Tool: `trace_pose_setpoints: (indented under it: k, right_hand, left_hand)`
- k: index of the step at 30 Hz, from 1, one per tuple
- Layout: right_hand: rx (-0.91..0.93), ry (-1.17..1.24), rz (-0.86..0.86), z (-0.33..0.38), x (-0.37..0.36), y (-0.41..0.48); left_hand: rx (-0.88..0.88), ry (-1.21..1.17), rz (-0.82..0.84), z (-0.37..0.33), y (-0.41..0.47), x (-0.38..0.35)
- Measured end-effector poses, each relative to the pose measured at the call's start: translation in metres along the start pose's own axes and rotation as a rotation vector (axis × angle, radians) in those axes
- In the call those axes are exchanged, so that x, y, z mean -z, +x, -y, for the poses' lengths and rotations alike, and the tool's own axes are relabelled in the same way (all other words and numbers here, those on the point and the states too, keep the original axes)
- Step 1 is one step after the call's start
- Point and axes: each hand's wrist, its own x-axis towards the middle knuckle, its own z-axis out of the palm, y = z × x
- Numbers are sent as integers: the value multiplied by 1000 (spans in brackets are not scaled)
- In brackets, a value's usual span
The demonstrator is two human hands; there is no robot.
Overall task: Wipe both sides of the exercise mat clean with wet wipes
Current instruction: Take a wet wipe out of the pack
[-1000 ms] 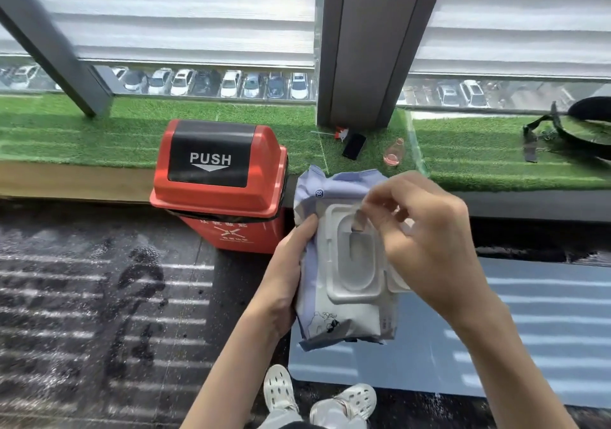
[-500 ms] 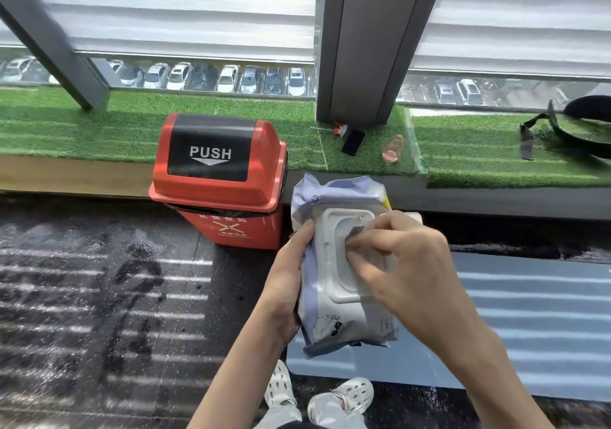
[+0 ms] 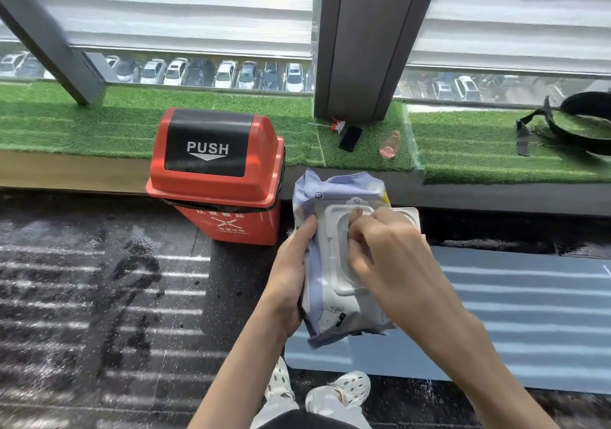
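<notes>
Close in front, the right hand [image 3: 393, 256] curls its fingertips into the open mouth of a wet wipes pack [image 3: 330, 313], any pinched wipe hidden, while the left hand [image 3: 289, 283] grips its left edge, above the blue exercise mat [image 3: 529, 313] lying flat on the floor; tugging too hard may drag out several wipes together.

Dark speckled floor [image 3: 99, 296]: 1 blue exercise mat [image 3: 529, 313] lying flat, 1 red push-lid bin [image 3: 215, 171] standing against the turf ledge [image 3: 99, 124]. Ledge carries 1 phone [image 3: 350, 138], 1 pink bottle [image 3: 390, 144], 1 black strap [image 3: 575, 124].
</notes>
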Motion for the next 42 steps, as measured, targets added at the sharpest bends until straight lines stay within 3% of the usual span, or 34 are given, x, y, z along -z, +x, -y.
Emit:
trace_pose_setpoints:
  k: [6, 9, 11, 14, 24, 33, 42]
  right_hand:
    - [-91, 254, 39, -7, 12, -2]
    - [-113, 409, -21, -12, 23, -4]
    - [-47, 373, -84, -14, 29, -4]
    - [10, 303, -32, -17, 25, -6]
    - [-25, 295, 19, -15, 12, -15]
    - [30, 174, -121, -15, 2, 1]
    - [25, 24, -19, -10, 3, 5]
  left_hand:
    - [10, -5, 37, -4, -3, -6]
    - [18, -22, 22, -4, -3, -6]
    - [30, -44, 26, -4, -3, -3]
    - [34, -62, 33, -4, -2, 1]
    - [57, -142, 69, -6, 0, 0]
    - [2, -60, 40, -5, -1, -5]
    - [-41, 19, 4, 1, 0, -4]
